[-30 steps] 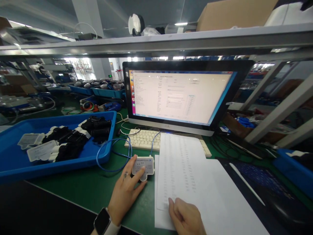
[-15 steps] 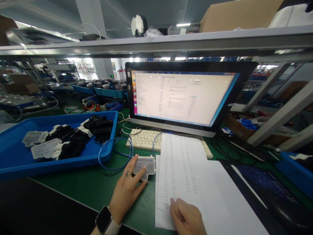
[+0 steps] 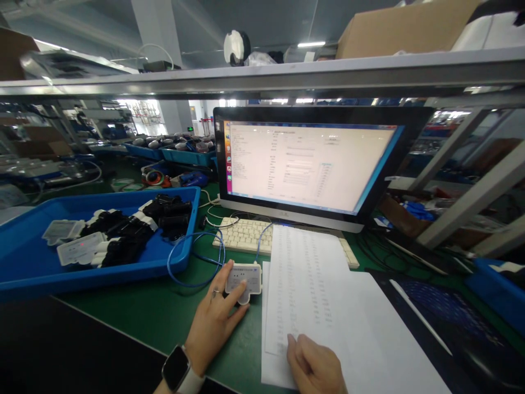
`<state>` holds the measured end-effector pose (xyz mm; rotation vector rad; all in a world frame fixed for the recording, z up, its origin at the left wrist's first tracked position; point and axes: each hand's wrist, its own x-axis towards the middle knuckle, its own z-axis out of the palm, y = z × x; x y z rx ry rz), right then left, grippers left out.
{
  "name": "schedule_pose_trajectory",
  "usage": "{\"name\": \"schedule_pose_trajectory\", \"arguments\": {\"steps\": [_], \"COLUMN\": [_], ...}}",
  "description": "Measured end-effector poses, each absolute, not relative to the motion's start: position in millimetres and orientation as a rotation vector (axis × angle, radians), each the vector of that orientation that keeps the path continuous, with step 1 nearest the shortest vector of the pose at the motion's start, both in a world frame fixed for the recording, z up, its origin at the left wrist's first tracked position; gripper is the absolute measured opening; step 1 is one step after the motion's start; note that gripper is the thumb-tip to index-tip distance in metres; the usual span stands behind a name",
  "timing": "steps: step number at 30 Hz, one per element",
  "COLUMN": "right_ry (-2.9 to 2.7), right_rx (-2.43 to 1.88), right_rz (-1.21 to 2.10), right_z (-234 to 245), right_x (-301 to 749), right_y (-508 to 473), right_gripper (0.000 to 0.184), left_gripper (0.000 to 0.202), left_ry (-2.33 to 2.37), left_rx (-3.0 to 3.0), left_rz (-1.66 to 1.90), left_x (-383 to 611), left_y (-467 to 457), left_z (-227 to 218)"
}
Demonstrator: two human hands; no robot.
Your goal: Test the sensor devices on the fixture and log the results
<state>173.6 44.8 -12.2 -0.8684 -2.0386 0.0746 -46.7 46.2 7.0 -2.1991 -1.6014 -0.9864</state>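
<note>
White box [image 3: 245, 277] held in left hand [image 3: 215, 323], thumb on top: press squarely, box flat; right hand [image 3: 315, 366], curled, empty, marks the row on printed sheet [image 3: 311, 284].

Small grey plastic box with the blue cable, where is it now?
Head view, lower centre: the small grey plastic box lies on the green mat, held by the left hand, just left of the white printed sheets, before the beige keyboard.

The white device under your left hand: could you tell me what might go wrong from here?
The blue cable loops loosely from the white device beside the blue tray; a tug by the left hand might snag it. The right hand rests a fingertip on the printed sheet; a slip could lose the row.
</note>
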Motion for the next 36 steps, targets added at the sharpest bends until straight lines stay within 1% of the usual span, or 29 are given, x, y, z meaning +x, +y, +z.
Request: {"name": "schedule_pose_trajectory", "arguments": {"steps": [17,36], "right_ry": [-1.961,-2.069], "right_rx": [-0.864,-0.824], "right_rz": [0.142,0.016], "right_z": [-13.6,-11.0], "right_x": [170.8,174.3], "right_y": [43.4,46.0], "right_gripper": [0.038,0.037], "left_gripper": [0.031,0.031], "left_ry": [-1.649,-1.61], "left_rx": [-2.204,-2.2], "left_rz": [-0.99,-0.962], "left_x": [-46.2,-46.8], "left_y": [45.2,46.4], "left_z": [7.0,8.2]}}
